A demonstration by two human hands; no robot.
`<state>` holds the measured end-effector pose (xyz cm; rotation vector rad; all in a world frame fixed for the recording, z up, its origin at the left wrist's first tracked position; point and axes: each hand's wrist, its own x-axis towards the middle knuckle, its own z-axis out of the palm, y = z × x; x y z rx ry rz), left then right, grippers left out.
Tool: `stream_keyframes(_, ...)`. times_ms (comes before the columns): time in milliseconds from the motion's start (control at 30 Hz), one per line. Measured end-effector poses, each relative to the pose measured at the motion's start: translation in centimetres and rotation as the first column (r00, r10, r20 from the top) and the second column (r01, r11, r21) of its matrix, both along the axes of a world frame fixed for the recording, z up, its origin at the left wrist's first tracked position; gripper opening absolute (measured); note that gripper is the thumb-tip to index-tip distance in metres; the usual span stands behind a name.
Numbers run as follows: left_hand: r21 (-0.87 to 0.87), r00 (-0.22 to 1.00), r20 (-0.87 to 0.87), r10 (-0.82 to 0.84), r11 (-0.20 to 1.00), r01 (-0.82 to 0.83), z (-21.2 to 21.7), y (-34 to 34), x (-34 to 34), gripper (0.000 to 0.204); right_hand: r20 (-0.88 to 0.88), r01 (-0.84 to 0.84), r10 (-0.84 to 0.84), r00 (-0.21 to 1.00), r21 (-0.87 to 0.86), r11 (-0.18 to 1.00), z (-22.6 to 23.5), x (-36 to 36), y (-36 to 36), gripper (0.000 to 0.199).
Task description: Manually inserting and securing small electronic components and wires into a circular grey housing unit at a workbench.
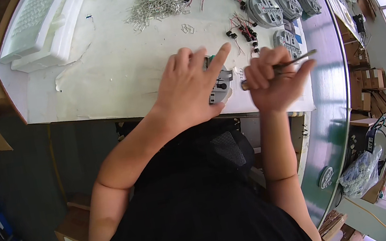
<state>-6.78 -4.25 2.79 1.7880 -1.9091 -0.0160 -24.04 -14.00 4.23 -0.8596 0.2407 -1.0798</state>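
Note:
My left hand (189,91) lies over a grey plastic housing (219,87) near the front edge of the white table, its fingers spread and the index finger stretched out. The hand hides much of the housing; a black round part and some metal show on its uncovered side. Just to the right, my right hand (275,79) is raised and closed round a slim tool with a metal shaft (300,58). Its handle end sticks out on the left of the fist; motion blur hides the tool's exact kind.
A heap of small metal wire clips (159,5) lies at the far middle. Small black parts with red wires (246,32) are scattered at the right, beside several grey round housings (264,10). White foam trays (39,28) stand far left. A green conveyor-like strip (324,104) borders the right.

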Motion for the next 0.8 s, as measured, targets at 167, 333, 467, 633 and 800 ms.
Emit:
stream_keyframes(167, -0.012, 0.933, -0.292, -0.212, 0.976, 0.218, 1.0, -1.3, 0.0, 0.115, -0.450, 0.048, -0.127, 0.884, -0.183, 0.982, 3.4, -4.8, 0.1, 0.062)
stream_keyframes(333, -0.168, 0.836, -0.500, -0.227, 0.972, 0.164, -2.1, 0.5, 0.5, 0.117, -0.883, -0.184, -0.396, 0.254, -0.446, 0.876, 2.9, -5.4, 0.4, 0.054)
stream_keyframes(467, -0.051, 0.854, -0.488, -0.181, 0.983, 0.179, -2.0, 2.4, 2.6, 0.117, -0.810, -0.425, -0.582, 0.069, -0.552, 0.718, 2.0, -4.0, 0.6, 0.048)
stream_keyframes(633, 0.089, 0.867, -0.468, -0.173, 0.966, 0.241, -0.7, 1.9, 3.5, 0.114, -0.792, -0.551, -0.608, 0.061, -0.534, 0.641, 2.4, -2.2, 1.4, 0.041)
stream_keyframes(800, 0.134, 0.825, -0.556, -0.101, 0.969, 0.209, -2.2, 1.2, 3.4, 0.109, -0.732, -0.625, -0.681, 0.004, -0.533, 0.570, 2.0, -0.9, 2.0, 0.040)
